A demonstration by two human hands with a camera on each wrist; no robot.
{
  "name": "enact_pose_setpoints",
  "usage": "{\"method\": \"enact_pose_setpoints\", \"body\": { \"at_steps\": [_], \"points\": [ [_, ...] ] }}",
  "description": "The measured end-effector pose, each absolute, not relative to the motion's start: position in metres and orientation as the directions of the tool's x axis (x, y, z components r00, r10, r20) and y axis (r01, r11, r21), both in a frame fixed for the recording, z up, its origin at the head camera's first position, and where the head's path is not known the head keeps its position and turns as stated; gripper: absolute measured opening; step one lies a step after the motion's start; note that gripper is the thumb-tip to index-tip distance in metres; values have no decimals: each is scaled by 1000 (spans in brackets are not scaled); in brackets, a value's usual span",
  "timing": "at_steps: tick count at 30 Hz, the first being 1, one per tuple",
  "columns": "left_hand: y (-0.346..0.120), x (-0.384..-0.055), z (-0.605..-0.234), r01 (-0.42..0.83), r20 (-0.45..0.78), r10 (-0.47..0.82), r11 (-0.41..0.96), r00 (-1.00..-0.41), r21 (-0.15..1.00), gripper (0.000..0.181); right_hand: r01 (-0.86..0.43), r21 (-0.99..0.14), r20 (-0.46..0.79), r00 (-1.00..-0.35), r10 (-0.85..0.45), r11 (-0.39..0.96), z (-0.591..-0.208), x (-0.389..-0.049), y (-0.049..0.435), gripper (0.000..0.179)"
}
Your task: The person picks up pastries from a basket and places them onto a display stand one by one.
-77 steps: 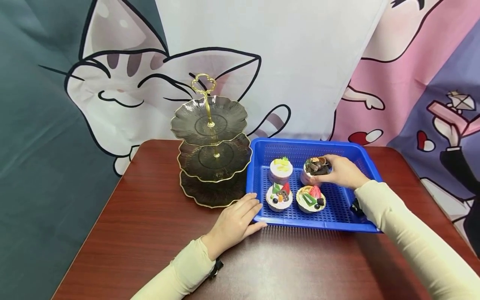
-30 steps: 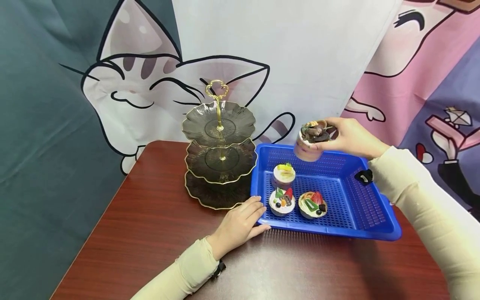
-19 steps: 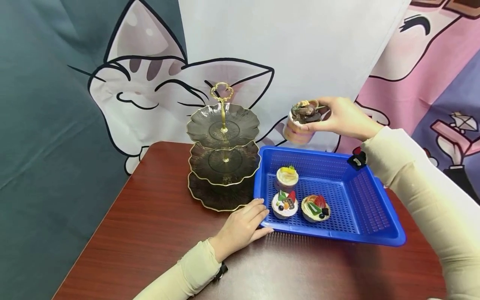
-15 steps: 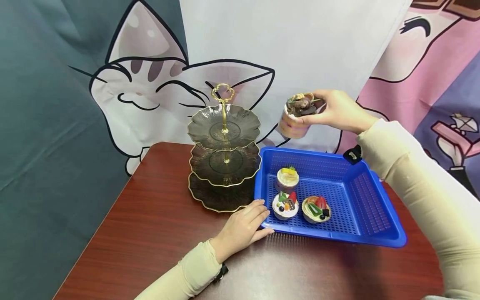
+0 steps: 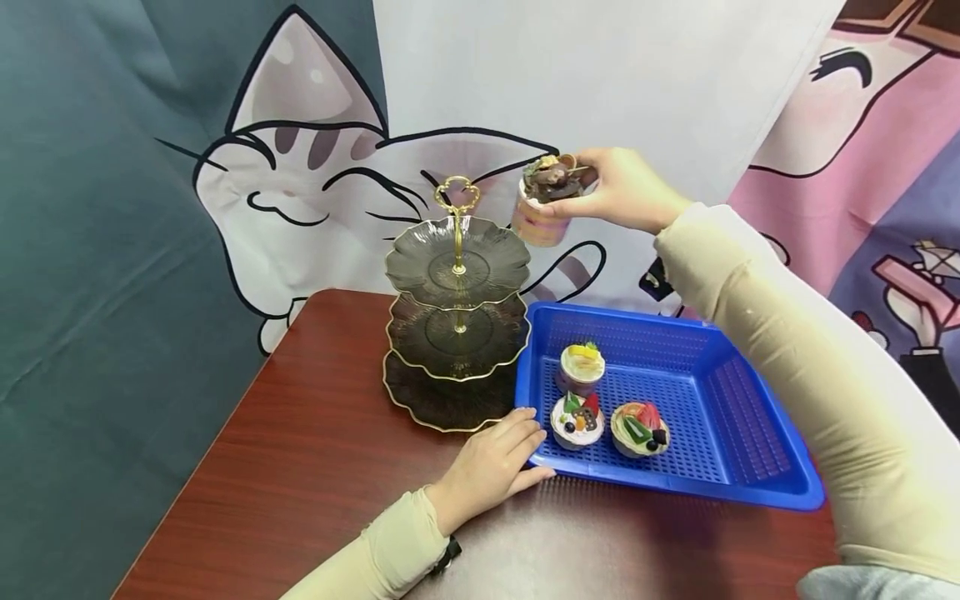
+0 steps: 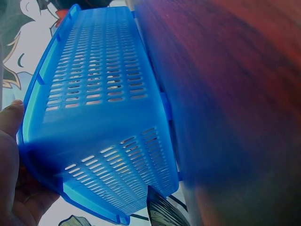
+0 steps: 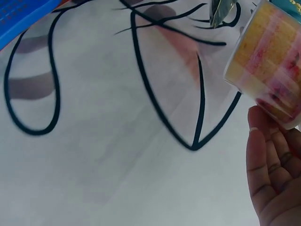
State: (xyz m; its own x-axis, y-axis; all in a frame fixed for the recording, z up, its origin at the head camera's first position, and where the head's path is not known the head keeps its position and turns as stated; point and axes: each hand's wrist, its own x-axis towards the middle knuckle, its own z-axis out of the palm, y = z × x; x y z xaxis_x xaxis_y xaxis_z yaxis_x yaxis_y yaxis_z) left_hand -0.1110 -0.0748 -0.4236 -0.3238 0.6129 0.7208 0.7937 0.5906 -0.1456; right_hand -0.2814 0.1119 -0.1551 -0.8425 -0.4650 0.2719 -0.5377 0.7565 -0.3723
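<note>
While a chocolate-topped dessert cup [image 5: 540, 221] is grasped between the thumb and fingers of the right hand [image 5: 632, 192], it is held in the air near the cake stand [image 5: 431, 329], to the right of the gold handle [image 5: 458, 240]. The near left corner of the blue basket [image 5: 678, 488] is touched by the left hand [image 5: 491, 460], its fingers laid loosely on the rim. Inside the basket, a yellow-topped cup [image 5: 581, 371] is placed beyond a left fruit tart [image 5: 577, 423]; a right fruit tart [image 5: 639, 430] is set beside that tart.
</note>
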Motion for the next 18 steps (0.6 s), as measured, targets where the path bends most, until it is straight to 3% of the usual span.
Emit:
{"method": "enact_pose_setpoints", "body": {
  "at_steps": [5, 18],
  "points": [
    [-75, -110, -424, 787, 716, 616, 597, -329, -152, 43, -551, -428, 248, -834, -493, 716, -161, -294, 86, 52],
    [-75, -109, -422, 782, 721, 617, 599, -314, -173, 44, -594, -425, 250, -802, -542, 683, -173, -306, 48, 45]
  ]
}}
